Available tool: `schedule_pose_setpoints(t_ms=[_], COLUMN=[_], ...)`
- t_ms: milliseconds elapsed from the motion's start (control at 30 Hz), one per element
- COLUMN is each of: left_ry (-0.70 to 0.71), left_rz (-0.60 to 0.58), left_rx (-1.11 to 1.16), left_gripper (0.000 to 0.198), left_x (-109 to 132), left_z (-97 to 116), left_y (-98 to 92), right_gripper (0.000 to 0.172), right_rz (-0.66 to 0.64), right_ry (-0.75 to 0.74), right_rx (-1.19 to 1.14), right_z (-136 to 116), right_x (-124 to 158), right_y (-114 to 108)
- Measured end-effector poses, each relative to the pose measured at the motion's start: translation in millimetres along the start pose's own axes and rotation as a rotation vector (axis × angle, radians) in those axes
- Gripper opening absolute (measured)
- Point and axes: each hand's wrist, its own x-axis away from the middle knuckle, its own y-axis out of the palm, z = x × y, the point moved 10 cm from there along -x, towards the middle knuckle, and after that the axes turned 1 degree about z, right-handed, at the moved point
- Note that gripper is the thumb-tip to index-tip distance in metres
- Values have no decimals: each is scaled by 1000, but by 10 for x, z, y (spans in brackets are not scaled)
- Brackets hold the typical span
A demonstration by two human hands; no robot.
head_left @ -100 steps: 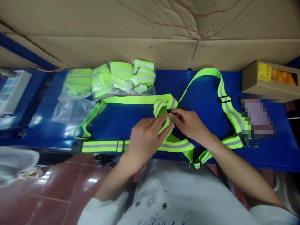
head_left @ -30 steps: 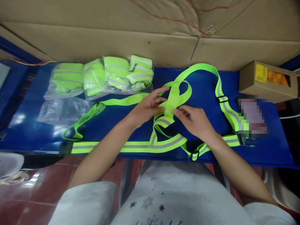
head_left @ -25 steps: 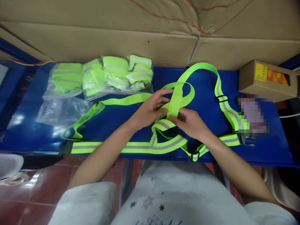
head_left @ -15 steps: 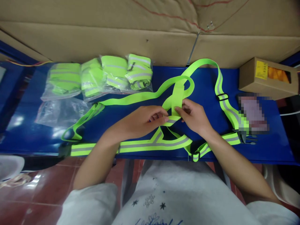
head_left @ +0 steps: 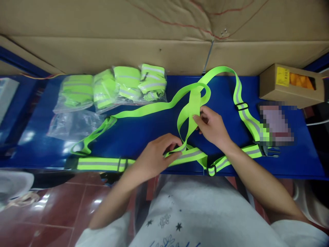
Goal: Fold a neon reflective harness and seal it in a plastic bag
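Note:
A neon-yellow reflective strap harness (head_left: 151, 109) with grey stripes lies spread across the blue table. My left hand (head_left: 159, 154) pinches its straps low in the middle, where a narrow strap meets the waist belt. Higher and to the right, my right hand (head_left: 212, 127) grips the wide strap that hangs from the looped junction. A black slide buckle (head_left: 242, 106) sits on the right shoulder strap, and another slide buckle (head_left: 211, 170) is at the front edge. The black clip buckle (head_left: 269, 151) lies at the right end, partly beside a blurred patch.
Several bagged rolled straps (head_left: 128, 82) lie along the back left, with a clear plastic bag (head_left: 74, 125) before them. A cardboard box (head_left: 290, 85) with orange contents stands at the back right, near a pixelated flat object (head_left: 276, 123). Brown cardboard (head_left: 115, 55) walls the table's back.
My left hand has moved down and left, drawing the narrow strap towards the waist belt. My right hand stays near the wide strap. The view has shifted slightly.

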Motion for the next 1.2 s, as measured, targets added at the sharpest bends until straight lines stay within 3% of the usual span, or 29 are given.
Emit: schedule_pose_setpoints(t_ms=[100,200,333,433,567,633,767,867,967,1067,1200], left_ry=[86,71,-27,-103,-166,-172,-177,-177,-148,-125,-156], left_rz=[191,244,196,134,72,47,-12,-128,-193,-163,-140], left_rx=[-186,-313,-264,-135,-58,-44,-20,93,251,391,622], left_gripper=[11,15,33,30,29,30,34,36,33,27,21], left_x=[121,182,205,202,146,111,93,120,134,118,129], left_z=[81,53,-61,-156,-268,-292,-271,-208,-128,-100,-132], left_y=[101,185,160,142,164,179,187,244,258,203,173], right_gripper=[25,27,24,21,12,20,37,43,37,28,68], right_rz=[29,21,-8,-13,93,135,108,58,-21,-126,-203], right_ry=[-18,-40,-37,-30,-63,-51,31,161,304,351,280], right_rx=[73,108,100,77,115,72,-210,-492,-710,-783,-701], right_z=[-41,-76,-68,-46,-22,41,193,244,204,99,27], right_x=[3,7,3,-7,-15,-21,-61,-84,-67,-46,-56], right_y=[-45,-46,-27,-31,-114,-137,-91,-33,61,148,173])
